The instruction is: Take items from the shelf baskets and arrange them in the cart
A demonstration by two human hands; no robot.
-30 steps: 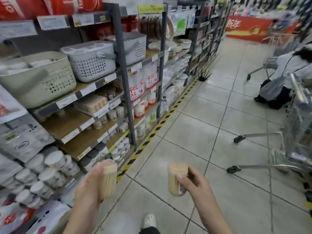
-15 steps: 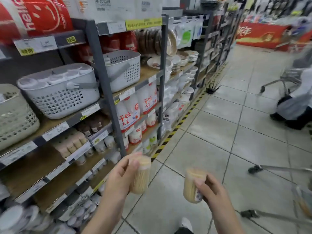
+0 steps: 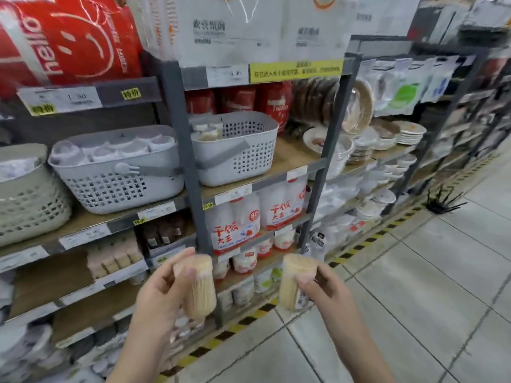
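Both hands have come up and swung toward the shelf post [image 3: 190, 172]. Left hand [image 3: 159, 295] grips 1 toothpick jar [image 3: 199, 288] left of post; right hand [image 3: 322, 288] grips 2nd jar [image 3: 293, 283] to its right. Baskets [image 3: 116, 172] sit above, either side.

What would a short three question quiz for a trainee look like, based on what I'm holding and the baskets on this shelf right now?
1. True or false: each hand holds its own clear jar of toothpicks.
2. Multiple choice: the grey basket just right of the shelf post is A) on the floor, B) on a shelf board above the hands, C) in a cart.
3. Short answer: is a cart visible in the head view?

Key
1. True: left hand grips one toothpick jar, right hand grips the other jar.
2. B: the grey basket sits on the shelf board.
3. No cart shows.
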